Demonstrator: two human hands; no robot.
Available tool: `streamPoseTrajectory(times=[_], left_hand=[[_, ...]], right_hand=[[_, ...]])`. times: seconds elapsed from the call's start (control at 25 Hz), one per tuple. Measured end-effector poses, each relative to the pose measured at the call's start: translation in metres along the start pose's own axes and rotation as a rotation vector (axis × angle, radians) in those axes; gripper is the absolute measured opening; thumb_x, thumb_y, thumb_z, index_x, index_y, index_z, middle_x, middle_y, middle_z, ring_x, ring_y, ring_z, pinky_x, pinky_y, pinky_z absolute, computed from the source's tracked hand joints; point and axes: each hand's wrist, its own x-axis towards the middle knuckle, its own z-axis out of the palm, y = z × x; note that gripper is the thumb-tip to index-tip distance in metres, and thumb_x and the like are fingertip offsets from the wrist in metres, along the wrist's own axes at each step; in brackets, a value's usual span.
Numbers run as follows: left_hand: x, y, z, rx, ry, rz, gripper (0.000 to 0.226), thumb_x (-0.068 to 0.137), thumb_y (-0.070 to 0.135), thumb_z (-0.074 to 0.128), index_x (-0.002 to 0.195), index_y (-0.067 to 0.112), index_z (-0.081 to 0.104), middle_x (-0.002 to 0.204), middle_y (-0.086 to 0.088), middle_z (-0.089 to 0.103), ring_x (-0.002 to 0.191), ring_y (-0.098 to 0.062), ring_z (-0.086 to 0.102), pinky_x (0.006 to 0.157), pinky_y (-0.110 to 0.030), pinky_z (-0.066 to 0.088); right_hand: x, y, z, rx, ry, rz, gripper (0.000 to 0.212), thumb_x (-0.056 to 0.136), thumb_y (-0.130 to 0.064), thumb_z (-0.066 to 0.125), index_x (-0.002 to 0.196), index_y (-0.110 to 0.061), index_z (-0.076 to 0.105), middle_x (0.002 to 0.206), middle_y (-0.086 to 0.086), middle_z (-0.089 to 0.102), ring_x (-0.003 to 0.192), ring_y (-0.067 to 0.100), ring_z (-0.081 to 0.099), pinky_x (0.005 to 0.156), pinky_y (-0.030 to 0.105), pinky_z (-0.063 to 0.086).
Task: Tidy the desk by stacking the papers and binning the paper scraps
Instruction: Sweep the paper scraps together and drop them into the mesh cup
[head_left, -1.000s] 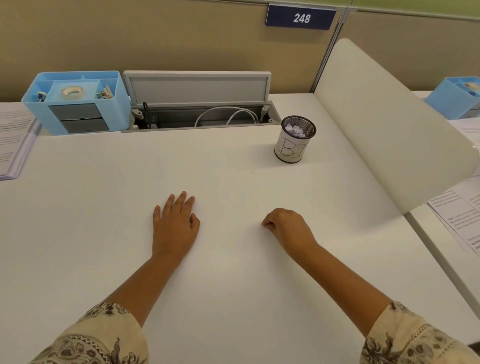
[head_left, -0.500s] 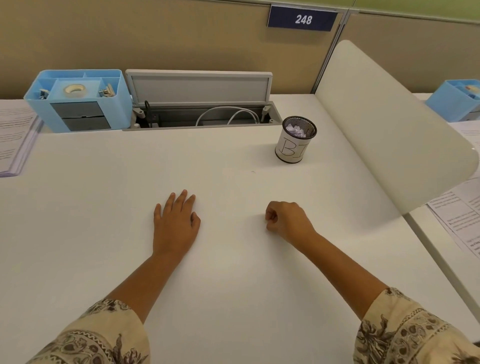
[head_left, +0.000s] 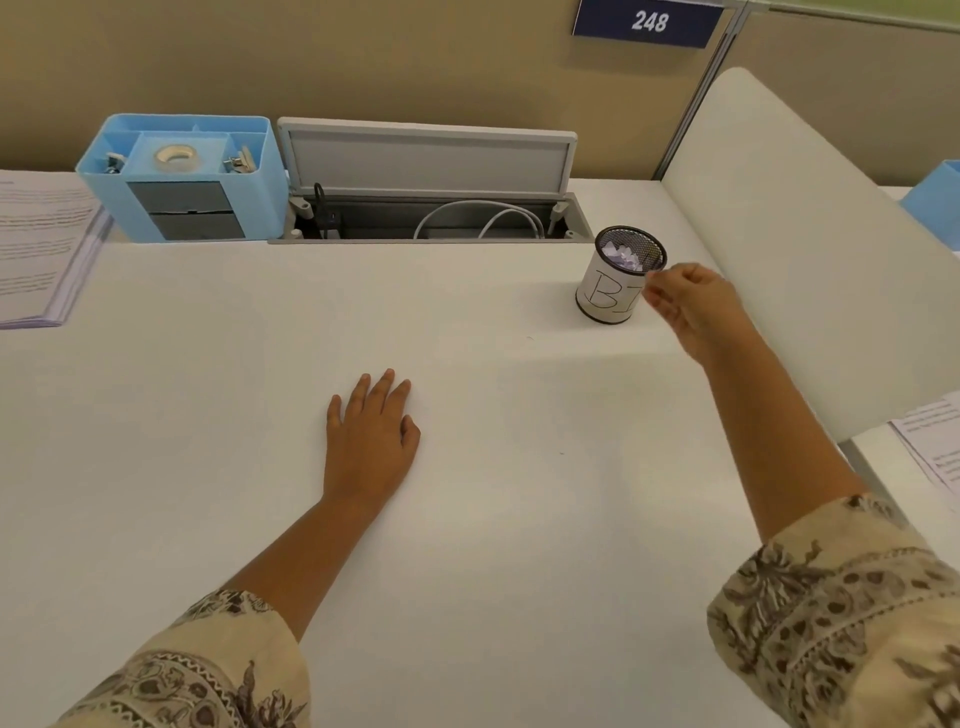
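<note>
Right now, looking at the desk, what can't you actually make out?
- Right hand, head view: motion blur and curled fingers hide whether it pinches a scrap.
- Bin: the hand covers the end of its label; its depth hides how many scraps it holds.
- Paper stack: cut by the left edge, print too small.
- Sheets: cut by the right edge.

White desk (head_left: 208, 415) bears bin (head_left: 613, 291); papers (head_left: 41, 244); organizer (head_left: 182, 179).

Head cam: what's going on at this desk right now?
A person is tidying the desk. The right hand is raised beside the rim of the mesh bin, fingers curled; whether it pinches a scrap is too blurred to tell. The bin already holds paper scraps. The left hand rests flat on the desk. A stack of papers sits at far left.
</note>
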Motion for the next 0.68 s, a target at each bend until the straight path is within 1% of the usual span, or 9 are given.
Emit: streamPoseTrajectory(times=[0.08,0.12,0.24,0.32,0.48,0.56,0.64,0.68], left_hand=[[0.0,0.0,0.0,0.013,-0.005,0.003,0.046,0.089,0.024,0.036,0.132,0.015,0.048,0.142,-0.005,0.043,0.135,-0.026,0.034,0.108,-0.05,0.024],[0.0,0.0,0.0,0.012,-0.011,0.001,0.045,0.09,0.023,0.038,0.133,0.015,0.048,0.143,-0.005,0.043,0.135,-0.026,0.033,0.108,-0.05,0.023],[0.0,0.001,-0.001,0.015,-0.006,-0.006,0.048,0.088,0.027,0.033,0.133,0.015,0.048,0.143,-0.005,0.043,0.135,-0.025,0.034,0.108,-0.05,0.024],[0.0,0.001,-0.001,0.014,-0.004,-0.005,0.048,0.089,0.026,0.034,0.133,0.015,0.048,0.143,-0.005,0.043,0.135,-0.026,0.034,0.108,-0.05,0.024],[0.0,0.001,-0.001,0.005,-0.005,-0.005,0.049,0.088,0.028,0.031,0.132,0.015,0.049,0.142,-0.005,0.044,0.135,-0.025,0.034,0.108,-0.05,0.024],[0.0,0.001,-0.001,0.001,-0.011,-0.007,0.049,0.088,0.028,0.031,0.133,0.015,0.048,0.143,-0.004,0.043,0.135,-0.025,0.033,0.108,-0.05,0.023],[0.0,0.0,-0.001,0.001,-0.019,-0.005,0.046,0.09,0.025,0.035,0.134,0.016,0.047,0.144,-0.004,0.042,0.136,-0.025,0.032,0.109,-0.049,0.022],[0.0,0.0,0.0,0.002,-0.022,-0.003,0.045,0.091,0.024,0.037,0.134,0.016,0.046,0.145,-0.004,0.04,0.137,-0.025,0.03,0.11,-0.049,0.021]], right_hand=[[0.023,-0.015,0.005,0.016,0.028,-0.031,0.027,0.082,0.003,0.061,0.065,-0.011,0.048,0.06,0.0,0.063,0.057,0.007,0.063,0.063,0.016,0.053],[0.033,-0.02,0.006,-0.014,0.056,-0.045,0.027,0.081,0.003,0.063,0.065,-0.012,0.048,0.062,0.002,0.062,0.057,0.008,0.063,0.062,0.016,0.053],[0.06,-0.022,0.007,-0.241,0.101,-0.092,0.026,0.081,0.002,0.065,0.067,-0.012,0.049,0.071,0.005,0.057,0.061,0.009,0.061,0.057,0.015,0.053],[0.073,-0.021,0.008,-0.39,0.106,-0.118,0.025,0.081,0.003,0.065,0.067,-0.014,0.051,0.073,0.007,0.059,0.061,0.009,0.061,0.055,0.014,0.052],[0.082,-0.02,0.011,-0.535,0.141,-0.183,0.024,0.076,-0.003,0.073,0.067,-0.018,0.055,0.066,0.001,0.058,0.056,0.008,0.059,0.053,0.014,0.053],[0.081,-0.019,0.012,-0.569,0.124,-0.211,0.019,0.077,-0.004,0.071,0.071,-0.018,0.058,0.069,0.001,0.059,0.062,0.011,0.06,0.056,0.015,0.054],[0.076,-0.019,0.016,-0.635,0.123,-0.281,0.011,0.081,-0.002,0.063,0.083,-0.013,0.065,0.081,0.004,0.064,0.072,0.014,0.06,0.06,0.017,0.056],[0.07,-0.018,0.02,-0.686,0.132,-0.337,0.015,0.081,-0.002,0.06,0.089,-0.011,0.068,0.086,0.004,0.065,0.073,0.012,0.06,0.063,0.019,0.056]])
